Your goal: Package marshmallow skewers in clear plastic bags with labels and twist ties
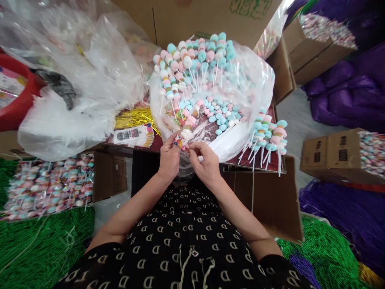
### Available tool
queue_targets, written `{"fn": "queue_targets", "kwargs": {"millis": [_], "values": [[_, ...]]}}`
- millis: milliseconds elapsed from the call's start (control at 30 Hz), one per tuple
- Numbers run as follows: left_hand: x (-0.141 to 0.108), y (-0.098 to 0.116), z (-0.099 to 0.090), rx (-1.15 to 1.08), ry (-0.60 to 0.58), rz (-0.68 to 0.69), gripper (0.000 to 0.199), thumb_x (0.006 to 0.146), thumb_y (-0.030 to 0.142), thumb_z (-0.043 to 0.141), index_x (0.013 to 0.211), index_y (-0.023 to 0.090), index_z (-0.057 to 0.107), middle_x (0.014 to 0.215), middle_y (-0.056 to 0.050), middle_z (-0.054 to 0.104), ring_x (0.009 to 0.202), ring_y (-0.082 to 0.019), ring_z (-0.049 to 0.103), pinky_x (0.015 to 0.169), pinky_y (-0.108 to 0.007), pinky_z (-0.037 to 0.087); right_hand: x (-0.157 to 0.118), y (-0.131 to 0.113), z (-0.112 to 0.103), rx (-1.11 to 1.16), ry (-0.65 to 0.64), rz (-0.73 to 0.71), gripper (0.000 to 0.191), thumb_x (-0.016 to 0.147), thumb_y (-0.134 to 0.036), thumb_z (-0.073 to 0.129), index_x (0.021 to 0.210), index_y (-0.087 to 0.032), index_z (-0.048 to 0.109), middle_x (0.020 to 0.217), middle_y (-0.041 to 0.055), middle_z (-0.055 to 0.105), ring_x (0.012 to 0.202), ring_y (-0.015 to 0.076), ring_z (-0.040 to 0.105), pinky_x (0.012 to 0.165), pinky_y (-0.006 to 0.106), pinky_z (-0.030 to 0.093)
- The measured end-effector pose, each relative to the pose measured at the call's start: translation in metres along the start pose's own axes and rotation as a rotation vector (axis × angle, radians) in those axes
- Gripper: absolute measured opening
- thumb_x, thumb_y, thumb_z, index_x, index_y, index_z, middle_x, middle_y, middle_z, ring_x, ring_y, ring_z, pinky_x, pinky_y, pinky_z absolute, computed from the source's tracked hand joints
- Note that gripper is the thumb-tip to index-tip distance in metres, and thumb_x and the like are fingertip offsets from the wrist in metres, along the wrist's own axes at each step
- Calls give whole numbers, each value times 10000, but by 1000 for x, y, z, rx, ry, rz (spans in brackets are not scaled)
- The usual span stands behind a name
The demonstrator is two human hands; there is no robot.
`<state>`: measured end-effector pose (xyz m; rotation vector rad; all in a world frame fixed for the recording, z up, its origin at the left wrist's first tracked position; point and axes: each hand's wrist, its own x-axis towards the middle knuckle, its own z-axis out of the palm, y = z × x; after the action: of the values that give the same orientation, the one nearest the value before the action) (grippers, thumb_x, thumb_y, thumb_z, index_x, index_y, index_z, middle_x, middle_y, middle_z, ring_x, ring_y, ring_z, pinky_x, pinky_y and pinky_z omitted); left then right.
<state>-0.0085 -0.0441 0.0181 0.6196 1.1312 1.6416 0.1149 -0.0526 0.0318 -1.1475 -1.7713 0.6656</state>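
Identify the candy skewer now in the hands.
The pale candy skewer between the left hand and right hand; the others lie in the plastic bag or beside it.

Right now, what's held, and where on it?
A pastel candy skewer, pinched at its lower part by the fingers of the left hand and right hand; exact contact is hidden.

A candy-packing workshop, with cartons [329, 156] of candy skewers [192, 68] around.

A red plastic tub [18, 94] sat off to the far left, while tangled green bead strands [39, 249] lay heaped low down and purple bead strands [331, 208] spread along the right, beside the grey floor [296, 120].
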Motion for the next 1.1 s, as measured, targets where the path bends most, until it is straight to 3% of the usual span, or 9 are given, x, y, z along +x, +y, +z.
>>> {"fn": "queue_targets", "kwargs": {"millis": [100,233,400,500,667,767,833,1000,1100], "values": [[4,13,7,-34,-23,27,179,857,320,721,1019,273,781,834,18,741,810,-123,678,840,-257,562,5,-9,-7,260,-85,224,225,1013,-407,574,1106,-229,676,891,22,741,720,154,676,678,293,560],[3,17,10,-1,-69,-20,153,891,336,703,1006,275,782,876,2,757,750,-112,658,805,-257,572,2,-11,3,397,-222,308,241,952,-463,652,925,-231,714,782,5,689,709,158,620,649,286,521],[-1,13,6,62,-74,-74,209,890,390,715,1050,265,768,722,18,674,540,-103,514,517,-226,463,-4,-11,22,720,-199,541,357,825,-574,785,861,-228,702,675,-39,607,597,125,538,578,264,482],[0,16,1,174,-80,-21,245,863,344,728,1095,265,739,713,38,638,541,-101,499,513,-220,439,-5,-14,25,847,-150,624,434,774,-613,835,809,-228,639,651,-49,611,557,106,544,554,247,482],[10,28,-11,641,-34,421,174,767,217,742,933,247,699,801,12,682,758,-159,629,812,-283,525,-6,-17,18,771,-112,618,465,883,-695,703,941,-258,554,582,-78,624,464,119,571,468,239,467],[14,31,-15,816,-95,574,75,825,303,724,877,249,721,792,-31,705,772,-207,638,822,-326,506,-7,-14,14,643,-92,543,458,933,-708,634,990,-265,534,558,-84,628,455,130,586,470,251,474],[12,30,-15,877,-141,644,120,878,364,698,872,252,742,772,-51,708,762,-223,630,803,-339,487,-6,-11,13,560,-65,486,444,959,-709,598,998,-272,538,556,-84,620,448,134,577,469,266,469],[-4,24,-14,938,-328,648,236,954,388,614,798,250,725,694,-51,672,711,-217,599,778,-346,468,5,-3,9,468,9,414,370,988,-649,587,987,-280,565,536,-92,553,433,141,550,447,288,442],[-6,25,-16,777,-256,496,213,974,388,609,863,242,716,808,-45,719,797,-200,644,835,-322,505,9,-2,5,478,47,410,337,988,-608,606,988,-273,571,524,-101,541,423,131,528,451,276,430]]}}
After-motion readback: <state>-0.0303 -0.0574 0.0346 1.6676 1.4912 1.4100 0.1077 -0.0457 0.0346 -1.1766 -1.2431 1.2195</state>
